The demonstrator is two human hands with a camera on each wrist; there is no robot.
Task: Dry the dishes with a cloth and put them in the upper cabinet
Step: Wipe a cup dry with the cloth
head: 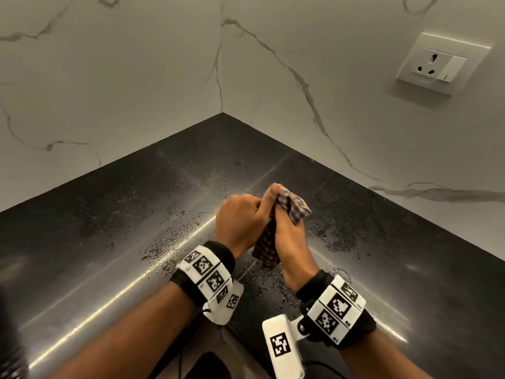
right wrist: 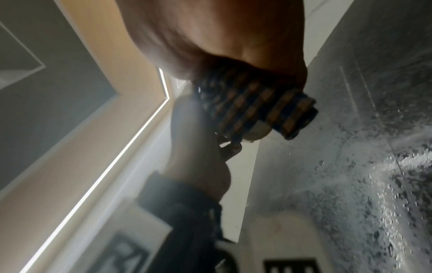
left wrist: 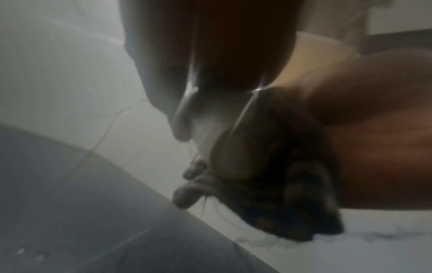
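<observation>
Both my left hand and right hand clench the checked cloth; its length runs from near me toward the wall corner. Something pale shows beneath it.

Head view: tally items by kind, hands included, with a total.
Hands: 2, left and right, both gripping the cloth
Checked cloth: 1
Glass-like item between the hands, blurred: 1
Wall socket: 1
Wet black counter: 1
Total: 6

Marble walls, apparently wet counter.
</observation>
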